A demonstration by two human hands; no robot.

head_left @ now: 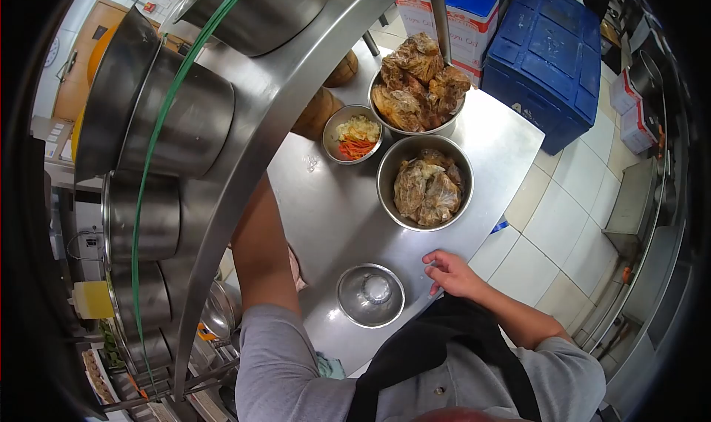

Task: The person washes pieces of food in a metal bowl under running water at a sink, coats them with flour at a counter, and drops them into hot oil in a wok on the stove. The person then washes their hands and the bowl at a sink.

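My right hand [453, 274] hovers near the table's front edge, its fingers loosely curled and apart, with nothing seen in them. Closest to it is a shallow metal bowl [348, 307] with a shiny round shape inside. My left forearm [263, 251] reaches up behind the metal shelf, which hides the hand. Farther up the table stands a steel bowl [383, 196] with bagged brown food [428, 188]. Behind it, another bowl [381, 116] is heaped with bagged brown pieces [420, 85]. A smaller bowl [329, 146] holds orange shreds [355, 149] and pale chopped bits [359, 129].
A steel shelf [259, 118] cuts across the left, carrying large pots [181, 118] and a green strap [159, 118]. Wooden round items [317, 111] stand beneath it. Beyond the table [318, 200] are a blue bin [544, 59] and cartons [452, 29].
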